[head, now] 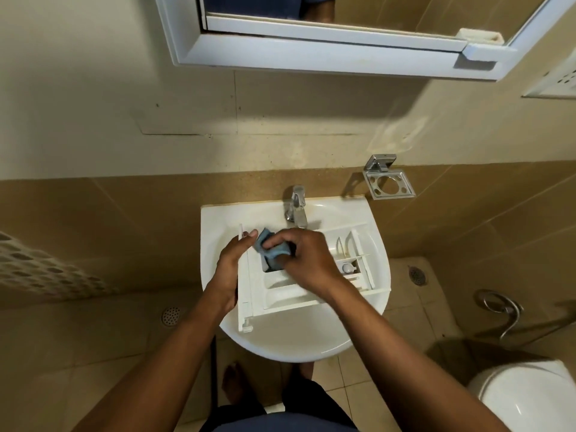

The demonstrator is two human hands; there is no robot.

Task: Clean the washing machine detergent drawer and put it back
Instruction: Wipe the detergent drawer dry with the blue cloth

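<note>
The white detergent drawer (352, 244) lies across the white sink (290, 341), its front panel to the left and its compartments facing up. My left hand (232, 263) holds the drawer at its front panel, fingers wrapped over the panel's edge. My right hand (307, 257) grips a light blue cloth (265, 244) and presses it into the drawer's left compartment, just below the tap. Part of that compartment is hidden under my right hand.
A chrome tap (296, 204) stands at the back of the sink. A chrome holder (388, 182) hangs on the tiled wall at the right. A mirror cabinet (327, 54) is overhead. A toilet (530, 400) stands at the lower right; a perforated basket (40, 269) at the left.
</note>
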